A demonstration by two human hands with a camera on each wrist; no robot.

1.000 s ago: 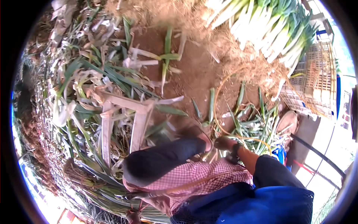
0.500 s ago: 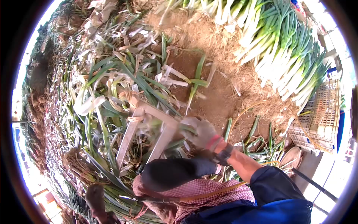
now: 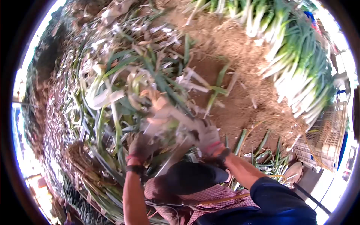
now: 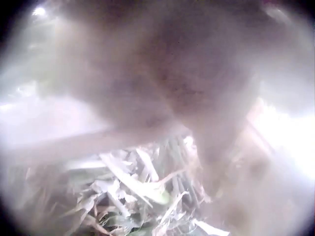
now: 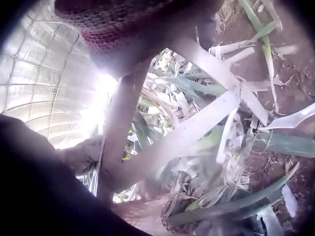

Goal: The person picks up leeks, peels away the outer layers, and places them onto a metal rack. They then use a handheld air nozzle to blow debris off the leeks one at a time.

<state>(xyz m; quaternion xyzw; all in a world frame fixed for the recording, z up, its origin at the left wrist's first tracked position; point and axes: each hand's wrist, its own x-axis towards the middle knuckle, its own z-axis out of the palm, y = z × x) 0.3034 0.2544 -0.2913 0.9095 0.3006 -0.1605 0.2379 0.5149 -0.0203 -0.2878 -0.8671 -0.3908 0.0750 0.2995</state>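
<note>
A thick row of leeks [image 3: 305, 75] curves along the upper right, white stalks toward the bare soil [image 3: 234, 112], green tops outward, with tan, fibrous roots [image 3: 240, 41] along its inner edge. Just below the row's end stands a pale lattice-sided crate [image 3: 322, 137]; near it lie a round brown disc [image 3: 293, 172] and a dark pole [image 3: 311, 198]. The right wrist view shows bright, grid-lined sheeting [image 5: 34, 83].

Floor: bare brown soil [image 3: 236, 116], covered toward the left by plant litter [image 3: 71, 97]. A pale curved wall or roof [image 5: 44, 73], crossed by a grid of darker lines, showed in the right wrist view; strong glare [image 5: 102, 91] washed out its edge. A lattice-sided crate [image 3: 324, 135] stood at the head view's right. Outer margins there were overexposed.
</note>
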